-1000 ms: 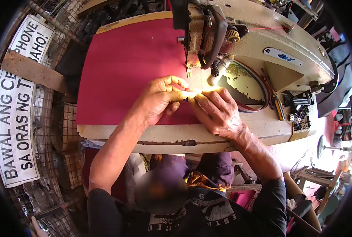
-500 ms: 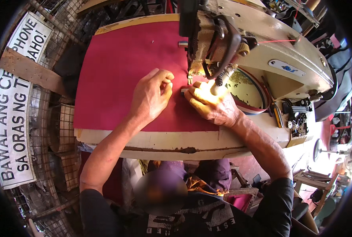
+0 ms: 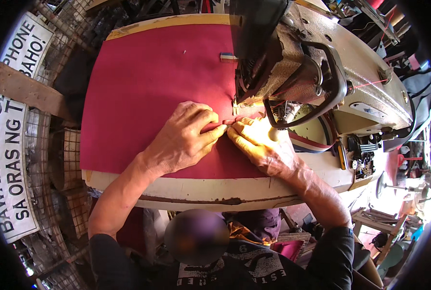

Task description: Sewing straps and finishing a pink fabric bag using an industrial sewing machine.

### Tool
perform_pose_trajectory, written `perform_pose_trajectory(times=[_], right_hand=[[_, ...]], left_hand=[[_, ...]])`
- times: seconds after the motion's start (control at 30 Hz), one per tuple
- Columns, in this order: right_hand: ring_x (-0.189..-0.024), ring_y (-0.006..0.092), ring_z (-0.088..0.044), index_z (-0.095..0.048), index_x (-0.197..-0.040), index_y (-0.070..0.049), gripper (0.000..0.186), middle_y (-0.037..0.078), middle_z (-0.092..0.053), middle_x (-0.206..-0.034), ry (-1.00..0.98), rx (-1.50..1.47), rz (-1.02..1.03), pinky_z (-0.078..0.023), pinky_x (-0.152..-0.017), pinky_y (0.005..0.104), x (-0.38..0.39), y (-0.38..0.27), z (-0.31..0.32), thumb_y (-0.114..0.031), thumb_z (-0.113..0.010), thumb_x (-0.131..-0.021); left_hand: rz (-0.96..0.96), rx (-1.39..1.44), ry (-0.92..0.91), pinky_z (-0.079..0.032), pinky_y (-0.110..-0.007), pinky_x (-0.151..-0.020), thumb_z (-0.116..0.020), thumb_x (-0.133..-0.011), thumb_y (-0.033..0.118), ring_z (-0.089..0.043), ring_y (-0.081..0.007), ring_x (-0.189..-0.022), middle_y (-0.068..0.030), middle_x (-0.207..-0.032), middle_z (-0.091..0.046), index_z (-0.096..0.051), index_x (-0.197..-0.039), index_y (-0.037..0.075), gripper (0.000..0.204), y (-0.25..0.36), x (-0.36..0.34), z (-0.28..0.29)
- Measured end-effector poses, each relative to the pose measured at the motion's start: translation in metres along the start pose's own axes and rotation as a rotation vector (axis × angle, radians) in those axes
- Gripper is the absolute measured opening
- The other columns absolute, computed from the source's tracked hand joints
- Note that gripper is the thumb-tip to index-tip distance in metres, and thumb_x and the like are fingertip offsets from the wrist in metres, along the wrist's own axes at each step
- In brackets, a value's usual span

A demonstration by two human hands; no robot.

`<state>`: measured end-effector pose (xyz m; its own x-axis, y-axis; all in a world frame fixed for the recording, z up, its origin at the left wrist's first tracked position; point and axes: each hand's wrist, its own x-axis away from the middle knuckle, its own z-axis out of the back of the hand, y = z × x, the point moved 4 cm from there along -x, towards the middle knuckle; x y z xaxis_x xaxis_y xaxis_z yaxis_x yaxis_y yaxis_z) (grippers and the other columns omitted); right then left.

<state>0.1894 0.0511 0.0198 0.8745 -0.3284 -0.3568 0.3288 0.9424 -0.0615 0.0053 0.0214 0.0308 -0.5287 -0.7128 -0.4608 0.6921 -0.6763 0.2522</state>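
A maroon sheet of material (image 3: 152,77) lies flat on the bed of a sewing machine (image 3: 293,63). My left hand (image 3: 189,137) is closed over it, thumb and forefinger pinched together; what sits in the pinch is too small to make out. My right hand (image 3: 264,145) is closed beside it in the lamp's glare, over the end of a striped strap (image 3: 317,145). Both sets of fingertips meet at a small reddish fold (image 3: 229,122), just nearer me than the presser foot (image 3: 235,107). The fingers hide most of the strap end.
A short striped strap piece (image 3: 228,57) is on the sheet's far right part. An orange-and-black screwdriver (image 3: 341,154) and a bobbin winder (image 3: 365,152) lie to the right. A wire mesh screen (image 3: 70,159) with signs stands at the left.
My left hand has come right and nearer, its fingertips now meeting the right hand's. The strap end beside my right fingers is now covered. The view has shifted a little.
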Motion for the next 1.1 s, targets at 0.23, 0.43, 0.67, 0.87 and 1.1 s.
perform_pose_trajectory(times=[0.23,0.43,0.67,0.87,1.1], right_hand=[[-0.088,0.0249,-0.066,-0.062,-0.124,0.000,0.043,0.007,-0.064,-0.115,0.049,-0.095,0.068,-0.055,-0.075,0.0389,0.003,0.006,0.007,-0.014,-0.059,-0.083],[-0.085,0.0346,-0.064,-0.068,-0.107,-0.002,0.025,0.016,-0.066,-0.094,0.138,-0.318,-0.097,-0.052,-0.076,0.0443,0.016,0.023,0.002,-0.007,-0.070,-0.082],[-0.100,0.0363,-0.067,-0.068,-0.107,-0.001,0.022,0.016,-0.069,-0.109,0.037,-0.315,-0.156,-0.054,-0.086,0.0441,0.019,0.024,0.003,-0.002,-0.070,-0.085],[-0.077,0.0352,-0.059,-0.069,-0.095,-0.006,0.016,0.015,-0.061,-0.083,0.040,-0.313,-0.177,-0.048,-0.069,0.0459,0.028,0.032,-0.020,-0.011,-0.069,-0.080],[-0.110,0.0351,-0.065,-0.071,-0.113,-0.002,0.033,0.015,-0.068,-0.114,-0.104,-0.278,-0.228,-0.052,-0.096,0.0470,0.030,0.030,-0.014,-0.001,-0.072,-0.080]], left_hand=[[-0.044,-0.128,-0.130,-0.045,-0.037,-0.092,-0.073,-0.082,0.012,-0.058,-0.0209,-0.095,-0.0029,-0.093,-0.058,-0.075,-0.103,0.008,0.021,0.007,-0.014,0.000],[0.004,-0.146,-0.149,-0.045,-0.036,-0.076,-0.075,-0.081,0.012,-0.054,-0.0193,-0.083,-0.0021,-0.081,-0.051,-0.074,-0.101,0.008,0.020,0.009,-0.011,-0.011],[0.070,-0.023,0.008,-0.045,-0.037,-0.072,-0.080,-0.076,0.006,-0.052,-0.0201,-0.077,-0.0024,-0.081,-0.050,-0.074,-0.099,0.006,0.025,0.008,-0.004,-0.010],[0.089,-0.002,0.065,-0.048,-0.039,-0.076,-0.079,-0.076,0.005,-0.058,-0.0215,-0.085,-0.0035,-0.088,-0.053,-0.073,-0.097,0.005,0.023,0.009,-0.004,-0.013],[0.105,-0.027,0.107,-0.051,-0.039,-0.077,-0.079,-0.073,0.004,-0.061,-0.0248,-0.088,-0.0057,-0.089,-0.056,-0.070,-0.092,0.004,0.022,0.014,-0.005,-0.010]])
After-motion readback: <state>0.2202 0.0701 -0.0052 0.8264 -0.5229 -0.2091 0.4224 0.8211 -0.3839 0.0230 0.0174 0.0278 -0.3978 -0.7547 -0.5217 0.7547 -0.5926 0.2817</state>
